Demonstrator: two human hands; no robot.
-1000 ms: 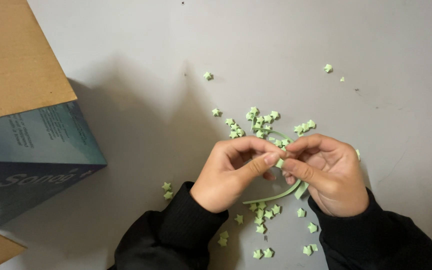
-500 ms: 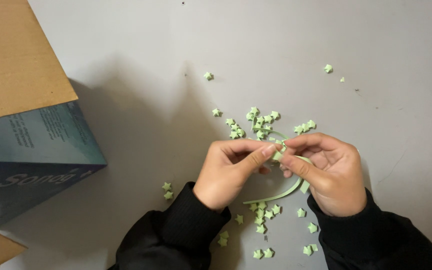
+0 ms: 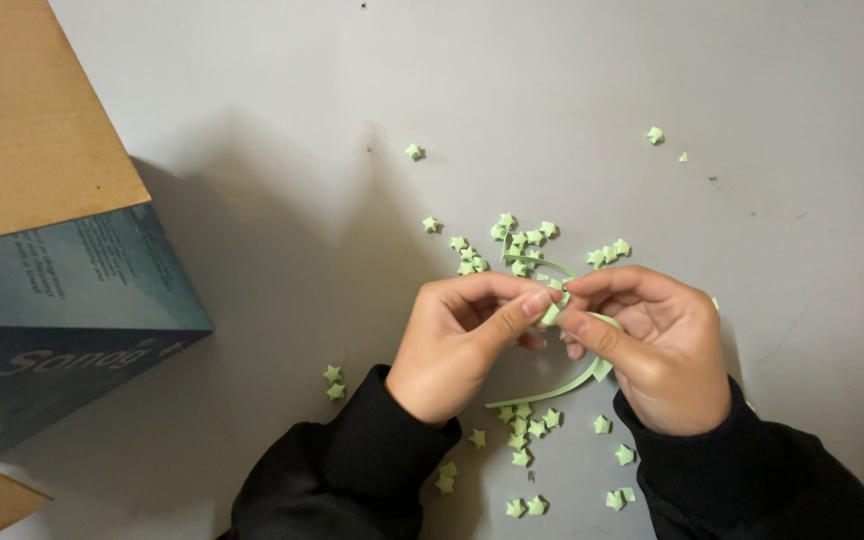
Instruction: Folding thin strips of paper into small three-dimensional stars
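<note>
Both hands have barely shifted since earlier: the left hand [image 3: 457, 345] and right hand [image 3: 657, 350] keep their fingers pinched on the green paper strip [image 3: 552, 383], above the counter [image 3: 252, 200] among scattered paper stars [image 3: 522, 240].

Cardboard box [image 3: 42, 260] cut off by left and top edges, so its full shape can't be told. Paper strip [image 3: 552, 385] mostly hidden where both hands' fingertips [image 3: 537, 300] pinch it; the fold there is too small to tell. Black sleeves [image 3: 352, 470] run off the bottom edge.
</note>
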